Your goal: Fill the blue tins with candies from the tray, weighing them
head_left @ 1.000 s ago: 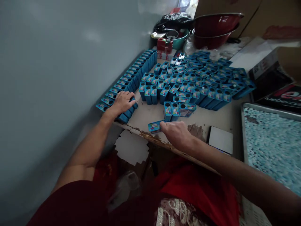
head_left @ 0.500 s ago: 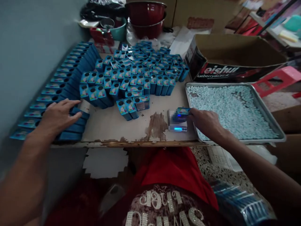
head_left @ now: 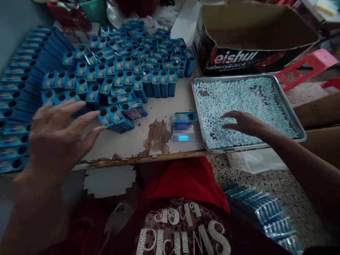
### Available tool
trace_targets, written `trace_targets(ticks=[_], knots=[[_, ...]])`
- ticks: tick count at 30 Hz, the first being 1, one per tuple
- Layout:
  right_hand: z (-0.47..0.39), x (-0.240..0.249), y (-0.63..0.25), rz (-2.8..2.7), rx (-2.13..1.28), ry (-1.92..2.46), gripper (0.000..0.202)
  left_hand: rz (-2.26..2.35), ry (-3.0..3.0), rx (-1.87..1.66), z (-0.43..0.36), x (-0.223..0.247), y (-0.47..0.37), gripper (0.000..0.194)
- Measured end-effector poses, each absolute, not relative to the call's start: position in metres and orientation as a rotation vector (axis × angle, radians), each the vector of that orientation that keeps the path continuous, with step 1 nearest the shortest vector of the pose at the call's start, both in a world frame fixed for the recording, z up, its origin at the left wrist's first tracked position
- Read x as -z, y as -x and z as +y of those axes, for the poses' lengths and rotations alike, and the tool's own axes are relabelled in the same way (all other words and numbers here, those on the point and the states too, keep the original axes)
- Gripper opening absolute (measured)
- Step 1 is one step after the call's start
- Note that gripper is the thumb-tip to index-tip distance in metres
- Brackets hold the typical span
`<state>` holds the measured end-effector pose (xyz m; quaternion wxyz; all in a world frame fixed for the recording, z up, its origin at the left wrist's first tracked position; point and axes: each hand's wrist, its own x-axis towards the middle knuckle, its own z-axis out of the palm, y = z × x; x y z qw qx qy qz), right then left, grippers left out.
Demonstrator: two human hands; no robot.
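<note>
On our left, a row of slim blue boxes [head_left: 13, 140] stands packed close, smooth-sided, each printed top pierced by a dark round hole. Our left hand [head_left: 60, 131] is spread wide, thumb and fingers well apart; we cannot tell whether its fingertips touch the loose boxes [head_left: 126, 78] grouped behind it. Next, the pale painted table [head_left: 183, 99] peels to a rough brown patch [head_left: 158, 136] near its chipped wooden edge, with bare room around it. Right of that, one blue box [head_left: 192, 116] rests on a small scale [head_left: 183, 138]; blocky blur hides most of both, but a cyan glow shows. Just beside it, the metal tray [head_left: 239, 147] has a raised rim and pebbly, pale aqua pellets [head_left: 225, 95]. Our right hand [head_left: 239, 122] is over them, its bent fingers loosely parted; we cannot tell whether they touch.
</note>
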<state>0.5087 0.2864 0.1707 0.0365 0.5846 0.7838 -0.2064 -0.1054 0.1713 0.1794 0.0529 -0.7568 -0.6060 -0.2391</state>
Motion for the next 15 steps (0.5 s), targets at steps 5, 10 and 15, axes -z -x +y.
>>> trace_targets(ticks=[5,10,15], knots=[[0.255,-0.157,-0.499,2.152,0.154,-1.689,0.073,-1.631,2.421,0.485,0.198,-0.167,0.061,0.038],[0.272,-0.125,-0.508,2.233,0.277,-1.828,0.038,-1.627,2.505,0.304,0.213,-0.166,0.038,0.041],[0.314,-0.124,-0.531,2.279,0.983,-2.069,0.041,-1.579,2.583,0.309,0.226,-0.179,-0.001,0.035]])
